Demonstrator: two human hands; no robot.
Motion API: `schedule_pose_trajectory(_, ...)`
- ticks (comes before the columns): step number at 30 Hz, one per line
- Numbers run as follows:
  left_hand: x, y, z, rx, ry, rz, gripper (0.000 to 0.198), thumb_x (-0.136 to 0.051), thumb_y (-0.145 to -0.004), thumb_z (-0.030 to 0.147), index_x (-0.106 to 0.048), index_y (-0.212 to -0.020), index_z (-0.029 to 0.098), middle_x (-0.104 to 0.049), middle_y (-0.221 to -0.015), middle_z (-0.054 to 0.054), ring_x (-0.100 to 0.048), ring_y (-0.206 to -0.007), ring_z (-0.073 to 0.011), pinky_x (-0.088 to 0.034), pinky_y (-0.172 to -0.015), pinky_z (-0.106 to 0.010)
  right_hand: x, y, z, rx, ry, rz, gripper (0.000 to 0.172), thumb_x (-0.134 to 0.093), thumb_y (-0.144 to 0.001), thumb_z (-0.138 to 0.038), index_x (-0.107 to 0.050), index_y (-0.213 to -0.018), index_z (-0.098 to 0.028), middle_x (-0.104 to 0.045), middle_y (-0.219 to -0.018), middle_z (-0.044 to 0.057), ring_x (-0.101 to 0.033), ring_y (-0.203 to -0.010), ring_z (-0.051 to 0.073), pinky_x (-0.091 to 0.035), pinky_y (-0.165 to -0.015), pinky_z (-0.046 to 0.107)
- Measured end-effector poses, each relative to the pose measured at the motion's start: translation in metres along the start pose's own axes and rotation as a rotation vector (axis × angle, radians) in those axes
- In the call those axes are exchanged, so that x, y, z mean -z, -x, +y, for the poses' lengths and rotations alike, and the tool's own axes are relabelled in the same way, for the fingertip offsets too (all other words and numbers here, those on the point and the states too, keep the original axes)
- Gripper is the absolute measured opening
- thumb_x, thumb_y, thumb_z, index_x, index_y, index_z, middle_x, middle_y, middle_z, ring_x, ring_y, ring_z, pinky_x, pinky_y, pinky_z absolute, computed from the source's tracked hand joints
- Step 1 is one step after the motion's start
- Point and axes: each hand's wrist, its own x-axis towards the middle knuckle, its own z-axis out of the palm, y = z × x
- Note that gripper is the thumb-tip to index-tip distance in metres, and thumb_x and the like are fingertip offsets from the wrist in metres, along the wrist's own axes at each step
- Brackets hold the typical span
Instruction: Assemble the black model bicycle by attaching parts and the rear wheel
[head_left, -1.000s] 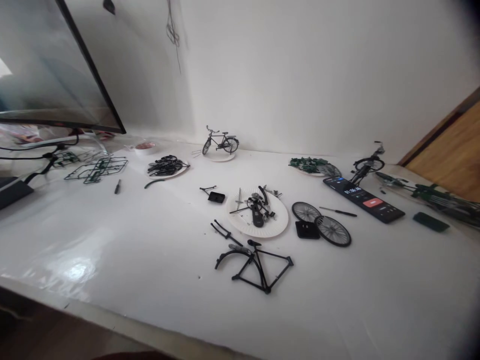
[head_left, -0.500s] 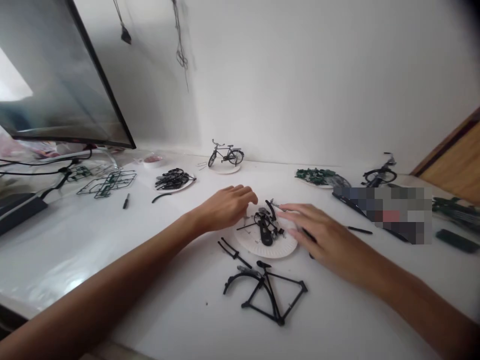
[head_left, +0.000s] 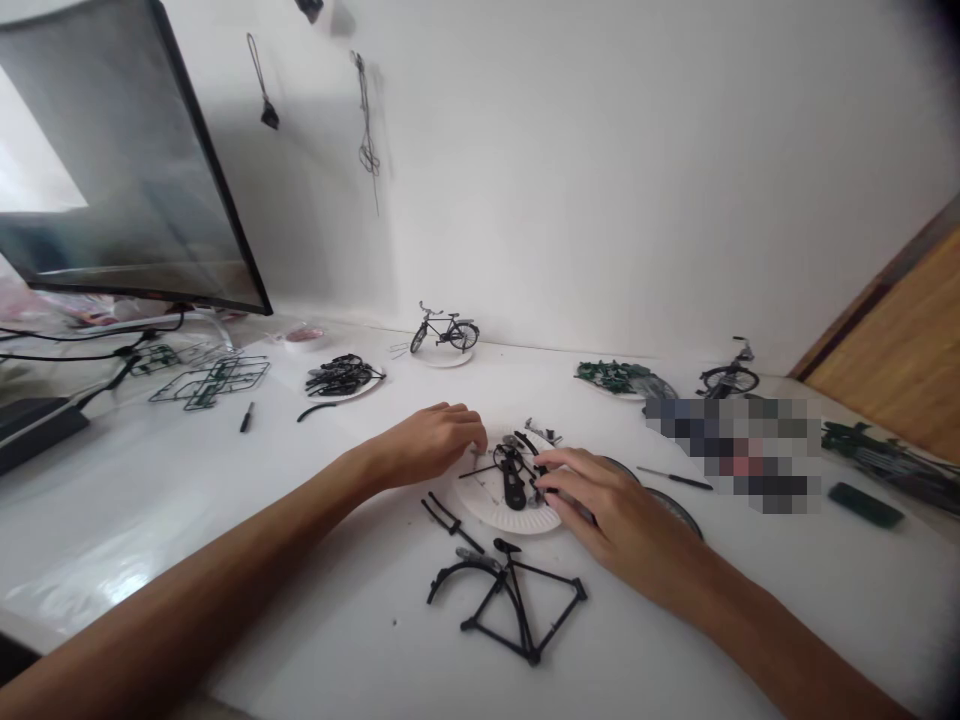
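Bent fingers of my left hand (head_left: 439,440) hang at the left rim of a white paper plate (head_left: 487,515); what they grip, if anything, is hidden. Over the plate's right side reaches my right hand (head_left: 604,495), its fingers apart, their tips among small black parts. A black chain guard (head_left: 514,485) lies on the plate with thin rods and small grey pieces. In front of the plate lie a black model bicycle frame (head_left: 555,570), a curved mudguard (head_left: 456,570) and a black fork (head_left: 448,520). A wheel (head_left: 679,512) is partly hidden behind my right hand.
A finished model bicycle (head_left: 446,332) stands at the back, another (head_left: 729,375) at the right. Plates carry black parts (head_left: 341,376) and green parts (head_left: 619,375). A screwdriver (head_left: 675,478) lies right. A monitor (head_left: 135,170) and green sprues (head_left: 210,380) are on the left.
My right hand has come nearer and lower, its fingertips moving from the plate's back right onto the small parts. My left hand stays by the rim. The view has shifted slightly.
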Motion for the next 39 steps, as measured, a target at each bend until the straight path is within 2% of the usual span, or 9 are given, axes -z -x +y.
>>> schedule_pose_trajectory(4,-0.001,-0.002,0.005,-0.015,0.002,-0.015,0.023,-0.046,-0.094,0.005,-0.065,-0.096,0.017,-0.069,-0.096,-0.004,-0.062,-0.087,-0.0167,-0.047,-0.084,-0.032,0.001,0.001,0.003,-0.016,0.001,-0.004,0.024,-0.045,-0.099,-0.020,-0.068,-0.106,-0.023,-0.063,-0.126,0.006,-0.065,-0.109,0.021,-0.057,-0.091,0.040)
schedule_pose_trajectory(12,-0.002,-0.001,0.007,-0.012,-0.047,-0.014,0.016,-0.048,-0.098,0.014,-0.064,-0.100,0.017,-0.068,-0.100,-0.005,-0.062,-0.091,-0.0180,-0.045,-0.086,-0.033,0.002,0.002,0.009,0.049,0.031,0.021,0.024,-0.048,-0.097,-0.018,-0.067,-0.109,-0.023,-0.065,-0.124,0.007,-0.067,-0.108,0.024,-0.058,-0.093,0.043)
schedule_pose_trajectory(16,-0.001,-0.003,0.015,-0.029,-0.030,-0.028,0.014,-0.049,-0.098,0.016,-0.062,-0.104,0.017,-0.066,-0.101,-0.005,-0.061,-0.091,-0.0182,-0.045,-0.086,-0.032,0.001,0.003,0.009,0.044,0.017,0.041,0.028,-0.049,-0.096,-0.018,-0.062,-0.120,-0.023,-0.066,-0.124,0.007,-0.068,-0.109,0.023,-0.059,-0.091,0.039)
schedule_pose_trajectory(18,-0.002,-0.004,0.020,-0.038,-0.028,-0.039,0.012,-0.051,-0.097,0.017,-0.062,-0.102,0.017,-0.066,-0.099,-0.005,-0.060,-0.089,-0.0182,-0.046,-0.085,-0.032,-0.001,0.003,0.009,0.042,0.011,0.021,0.029,-0.048,-0.097,-0.018,-0.059,-0.124,-0.023,-0.065,-0.125,0.007,-0.067,-0.109,0.022,-0.059,-0.091,0.038)
schedule_pose_trajectory(22,-0.006,-0.006,0.023,-0.054,-0.015,-0.049,0.011,-0.051,-0.096,0.018,-0.062,-0.098,0.018,-0.064,-0.096,-0.004,-0.059,-0.088,-0.0183,-0.045,-0.084,-0.031,-0.003,0.003,0.010,0.036,-0.016,-0.028,0.026,-0.045,-0.098,-0.016,-0.059,-0.119,-0.025,-0.063,-0.125,0.005,-0.066,-0.107,0.019,-0.056,-0.091,0.037)
schedule_pose_trajectory(27,-0.007,-0.004,0.019,0.006,-0.030,-0.014,0.014,-0.048,-0.097,0.021,-0.061,-0.093,0.018,-0.064,-0.090,-0.003,-0.058,-0.080,-0.0159,-0.044,-0.074,-0.027,-0.004,0.002,0.012,0.049,-0.049,-0.007,0.032,-0.049,-0.095,-0.011,-0.055,-0.123,-0.026,-0.064,-0.124,0.004,-0.065,-0.110,0.019,-0.055,-0.091,0.033)
schedule_pose_trajectory(31,-0.001,0.000,0.011,0.060,-0.060,0.058,0.018,-0.045,-0.098,0.022,-0.060,-0.089,0.018,-0.063,-0.083,-0.002,-0.056,-0.072,-0.0129,-0.040,-0.065,-0.024,-0.003,0.002,0.012,0.040,-0.061,0.008,0.030,-0.051,-0.095,-0.012,-0.056,-0.121,-0.026,-0.066,-0.123,0.004,-0.066,-0.108,0.019,-0.055,-0.089,0.032)
schedule_pose_trajectory(39,0.012,0.008,-0.004,0.134,-0.167,0.156,0.028,-0.044,-0.096,0.023,-0.052,-0.070,0.016,-0.055,-0.063,0.001,-0.041,-0.054,-0.0097,-0.030,-0.055,-0.025,-0.005,0.002,0.008,0.011,-0.058,0.036,0.025,-0.047,-0.097,-0.016,-0.056,-0.119,-0.024,-0.066,-0.121,0.005,-0.065,-0.108,0.019,-0.054,-0.091,0.034)
